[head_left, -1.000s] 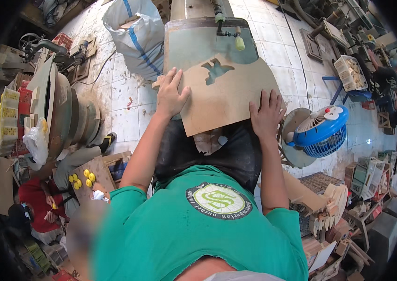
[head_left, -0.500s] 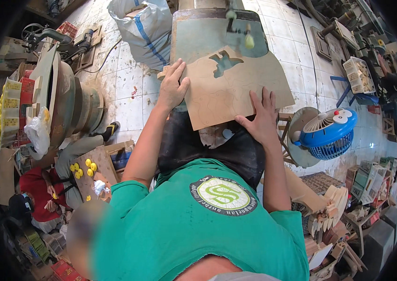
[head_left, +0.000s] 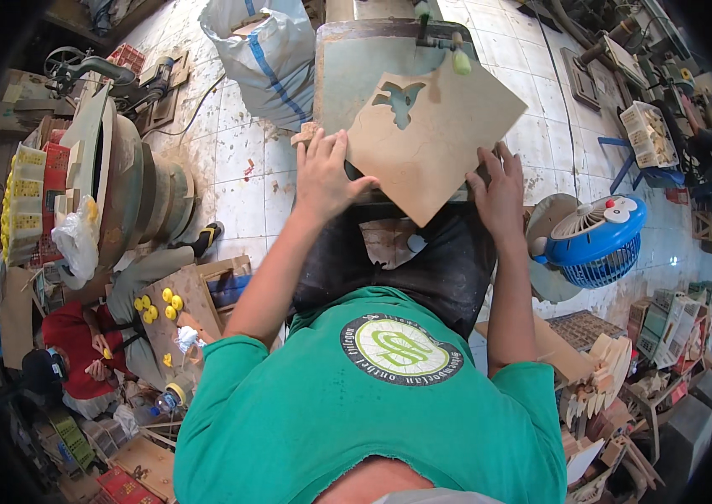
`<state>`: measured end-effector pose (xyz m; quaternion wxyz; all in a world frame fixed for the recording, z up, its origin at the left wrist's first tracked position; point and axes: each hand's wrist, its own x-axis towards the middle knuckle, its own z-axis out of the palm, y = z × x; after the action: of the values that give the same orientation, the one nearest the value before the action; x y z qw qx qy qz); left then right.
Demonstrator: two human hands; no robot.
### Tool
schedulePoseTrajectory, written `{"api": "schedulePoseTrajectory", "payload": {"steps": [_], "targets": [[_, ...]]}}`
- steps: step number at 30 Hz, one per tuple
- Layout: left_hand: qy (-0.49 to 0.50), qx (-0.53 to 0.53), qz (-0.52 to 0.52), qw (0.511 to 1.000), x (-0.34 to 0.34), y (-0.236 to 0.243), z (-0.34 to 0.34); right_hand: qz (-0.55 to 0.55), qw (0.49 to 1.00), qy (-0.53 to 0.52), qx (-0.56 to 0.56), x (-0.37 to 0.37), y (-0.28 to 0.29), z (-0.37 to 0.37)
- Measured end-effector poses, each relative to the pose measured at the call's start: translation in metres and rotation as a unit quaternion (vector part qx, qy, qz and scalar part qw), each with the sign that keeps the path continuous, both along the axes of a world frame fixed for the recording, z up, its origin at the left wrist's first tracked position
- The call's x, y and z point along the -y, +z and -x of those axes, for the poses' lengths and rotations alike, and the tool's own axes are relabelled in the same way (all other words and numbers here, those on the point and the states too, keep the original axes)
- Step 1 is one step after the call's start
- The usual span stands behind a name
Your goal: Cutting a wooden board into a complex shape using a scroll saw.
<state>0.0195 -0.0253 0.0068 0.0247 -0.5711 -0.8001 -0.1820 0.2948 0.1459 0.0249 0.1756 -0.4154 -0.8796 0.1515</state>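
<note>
Head view, and from where I'm standing: person in a green short-sleeved T-shirt (head_left: pixel 364 353) is sitting at a grey-green flat machine table (head_left: pixel 343 67) with rounded corners. Thin tan board sheet (head_left: pixel 448 126) is lying on it, angled, one corner pointing at the person and overhanging the front edge above the lap. Animal-like cut-out is sitting in the sheet's upper left part; table surface is showing through.

Left hand (head_left: pixel 322 181) is resting palm down at the table's front left corner. Grip: wide, thumb spread from the fingers, thumb reaching toward the sheet's left side; can't tell if it is pressing there. Small light-brown wooden block (head_left: pixel 306 133) is sitting just beyond those fingertips.

Right hand (head_left: pixel 497 189) is bending its fingers at the sheet's lower right edge, thumb apart from them. Can't tell whether it is pinching the board or just steadying it; underside is hidden.

Dark metal arm with a pale green tip (head_left: pixel 462 61) is hanging over the sheet's far edge. White woven sack with a blue stripe (head_left: pixel 272 71) is standing on the floor left of the table. Blue plastic cartoon-faced fan (head_left: pixel 598 244) is sitting on the right, beyond the right hand. Co-worker in a red top (head_left: pixel 79 336) is sitting at lower left, near some yellow round pieces (head_left: pixel 173 305) that are lying on a brown wooden board (head_left: pixel 167 340).
</note>
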Motion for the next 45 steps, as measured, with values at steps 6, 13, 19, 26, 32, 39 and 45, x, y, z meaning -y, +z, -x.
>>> {"api": "schedulePoseTrajectory", "payload": {"steps": [6,13,19,26,32,39,45], "targets": [[0.085,-0.025,-0.016,0.996,-0.014,0.011,-0.063,0.013,0.999,0.026,0.031,0.067,-0.002,0.04],[-0.065,0.074,0.007,0.995,-0.002,0.011,-0.011,-0.018,0.997,0.058,0.05,0.005,-0.009,0.036],[-0.176,0.162,-0.03,0.971,-0.028,0.002,0.019,-0.009,0.989,0.145,0.035,-0.051,-0.018,0.026],[-0.124,0.107,0.035,0.986,-0.114,0.01,0.08,-0.003,0.974,0.221,0.059,-0.1,-0.015,0.034],[-0.119,0.079,0.076,0.987,-0.125,-0.001,0.092,-0.072,0.986,0.119,0.095,-0.088,0.001,0.033],[-0.063,0.069,-0.003,0.996,-0.102,-0.017,0.064,0.012,1.0,-0.028,-0.008,0.019,-0.011,0.078],[-0.052,0.061,-0.056,0.995,-0.098,-0.017,0.061,0.005,0.998,-0.053,0.033,0.022,-0.02,0.104]]}}
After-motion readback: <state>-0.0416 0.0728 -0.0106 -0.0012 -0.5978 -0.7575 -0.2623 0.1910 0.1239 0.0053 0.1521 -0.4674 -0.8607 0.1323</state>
